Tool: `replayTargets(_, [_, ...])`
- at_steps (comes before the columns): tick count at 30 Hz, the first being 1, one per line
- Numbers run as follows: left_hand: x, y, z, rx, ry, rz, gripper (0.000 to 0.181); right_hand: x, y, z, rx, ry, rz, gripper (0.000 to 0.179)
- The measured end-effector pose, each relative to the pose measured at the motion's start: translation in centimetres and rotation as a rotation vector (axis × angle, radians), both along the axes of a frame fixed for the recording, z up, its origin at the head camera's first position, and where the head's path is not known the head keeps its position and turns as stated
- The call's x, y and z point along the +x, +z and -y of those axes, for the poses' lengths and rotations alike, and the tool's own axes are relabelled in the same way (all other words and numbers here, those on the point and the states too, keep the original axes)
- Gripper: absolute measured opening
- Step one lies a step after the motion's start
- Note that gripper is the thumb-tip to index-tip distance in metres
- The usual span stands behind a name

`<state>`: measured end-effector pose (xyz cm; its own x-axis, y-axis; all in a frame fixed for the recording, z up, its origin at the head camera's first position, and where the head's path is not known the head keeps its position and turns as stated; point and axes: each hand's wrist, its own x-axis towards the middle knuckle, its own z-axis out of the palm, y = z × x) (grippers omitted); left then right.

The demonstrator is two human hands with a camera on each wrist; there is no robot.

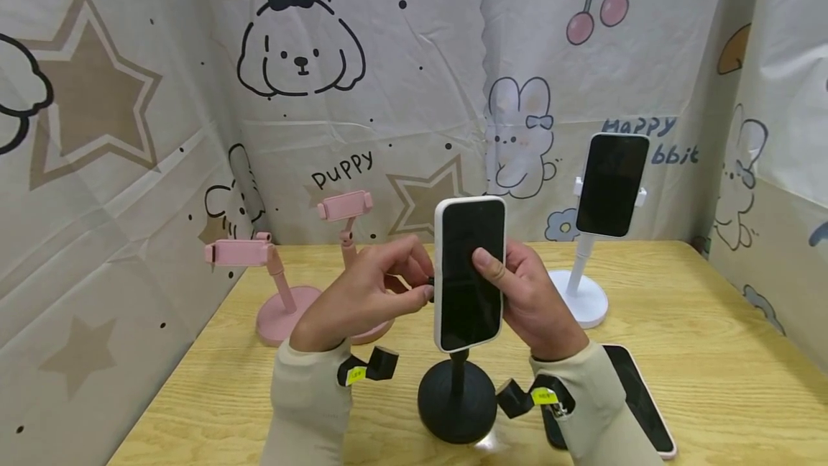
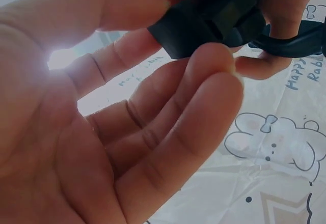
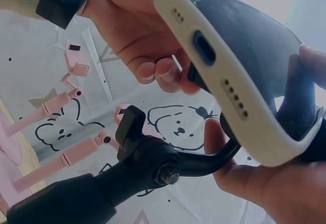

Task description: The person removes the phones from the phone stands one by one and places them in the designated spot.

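Observation:
A phone in a white case [image 1: 458, 272] stands upright at the top of a black phone stand [image 1: 456, 408], its dark screen facing me. My right hand [image 1: 540, 304] grips the phone from the right, thumb across the screen and fingers behind. From the left, my left hand [image 1: 371, 290] pinches the black clamp [image 2: 204, 28] at the phone's edge between thumb and fingers. In the right wrist view, the case's bottom edge shows its charging port [image 3: 204, 48], with the stand's bent arm and hinge [image 3: 163, 160] below. Most of the clamp behind the phone is hidden in the head view.
Two pink phone stands [image 1: 284, 293] [image 1: 349, 206] are at the back left, partly behind my left hand. A white stand [image 1: 578, 300] at the back right holds another phone [image 1: 613, 184]. One more phone [image 1: 637, 398] lies on the wooden table [image 1: 213, 394], partly under my right sleeve.

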<state>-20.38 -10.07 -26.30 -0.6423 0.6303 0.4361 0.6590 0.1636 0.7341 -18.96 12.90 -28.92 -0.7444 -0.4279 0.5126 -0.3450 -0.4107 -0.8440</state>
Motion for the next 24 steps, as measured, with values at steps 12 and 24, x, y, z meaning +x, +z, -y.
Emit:
replayTargets(12, [0.20,0.01,-0.40,-0.003,0.005,0.017,0.021,0.04,-0.04,-0.16,0.050,-0.033,0.012,0.025])
replayTargets(24, [0.29,0.06,-0.69,0.007,-0.063,0.064,0.045,0.67,0.69,-0.61,0.215,-0.133,-0.006,0.023])
